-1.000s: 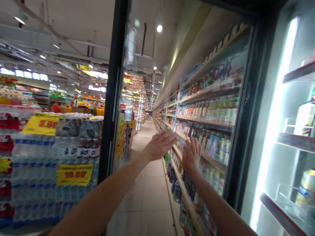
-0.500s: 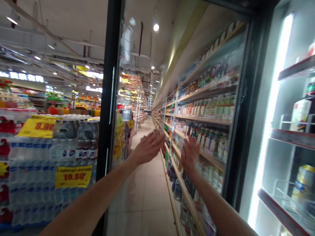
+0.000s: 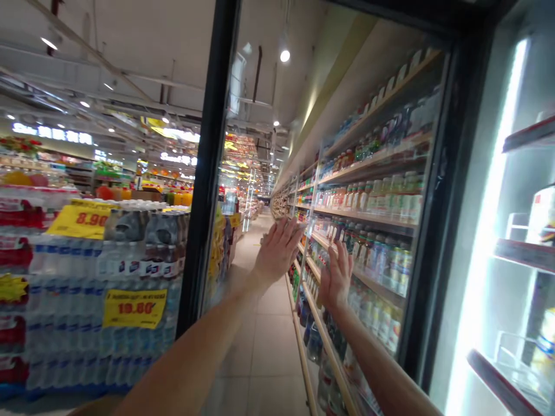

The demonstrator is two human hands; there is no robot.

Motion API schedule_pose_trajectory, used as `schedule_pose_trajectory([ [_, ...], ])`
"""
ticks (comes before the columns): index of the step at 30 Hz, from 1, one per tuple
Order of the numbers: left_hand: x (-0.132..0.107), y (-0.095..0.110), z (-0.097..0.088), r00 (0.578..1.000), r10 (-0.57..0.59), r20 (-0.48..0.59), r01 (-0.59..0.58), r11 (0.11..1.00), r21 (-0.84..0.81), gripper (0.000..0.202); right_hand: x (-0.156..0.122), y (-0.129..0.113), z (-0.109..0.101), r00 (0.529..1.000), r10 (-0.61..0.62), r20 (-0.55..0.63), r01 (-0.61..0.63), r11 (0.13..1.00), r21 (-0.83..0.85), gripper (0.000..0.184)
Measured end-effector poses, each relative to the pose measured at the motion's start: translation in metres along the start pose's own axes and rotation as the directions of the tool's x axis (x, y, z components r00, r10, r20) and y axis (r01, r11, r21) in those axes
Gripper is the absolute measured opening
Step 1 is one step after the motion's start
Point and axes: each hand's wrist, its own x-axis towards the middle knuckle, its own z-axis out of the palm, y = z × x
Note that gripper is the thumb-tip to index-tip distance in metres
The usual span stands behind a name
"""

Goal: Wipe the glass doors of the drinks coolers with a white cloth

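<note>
Head view: a glass door (image 3: 323,199) in a black frame (image 3: 211,153) stands straight ahead in a bright shop, left hand (image 3: 278,251) and right hand (image 3: 336,276) at its glass, fingers outstretched.
Pale floor tiles (image 3: 273,349) and long shelves (image 3: 368,216) of bottles (image 3: 392,193) show in the glass; left of the door stand stacked water packs (image 3: 65,312) with yellow price signs (image 3: 135,308), right of it a lit fridge (image 3: 524,254). The forearms (image 3: 191,352) block part of the glass; whether anything lies under the left palm is too blurred to tell.
</note>
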Motion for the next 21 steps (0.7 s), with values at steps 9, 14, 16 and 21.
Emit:
schedule_pose_trajectory([
  [9,-0.024,-0.042,-0.024,0.982,-0.083,-0.169,0.057,0.986,-0.156,0.073,0.042,-0.063,0.039,0.996,-0.054,0.067,0.036,0.970,0.240,0.054],
  [14,-0.062,-0.063,-0.025,0.985,-0.099,-0.144,0.109,0.992,0.063,0.066,0.053,-0.098,0.056,0.995,0.010,0.101,-0.006,0.999,-0.041,0.042],
  [16,-0.062,-0.063,-0.022,0.984,-0.089,-0.152,0.102,0.991,0.082,0.065,0.057,-0.092,0.057,0.997,-0.020,0.071,0.025,0.997,-0.072,0.033],
  [21,-0.059,-0.060,-0.015,0.985,-0.116,-0.129,0.130,0.985,0.111,0.067,0.053,0.004,0.026,0.996,0.039,-0.081,-0.050,0.989,-0.141,0.020],
])
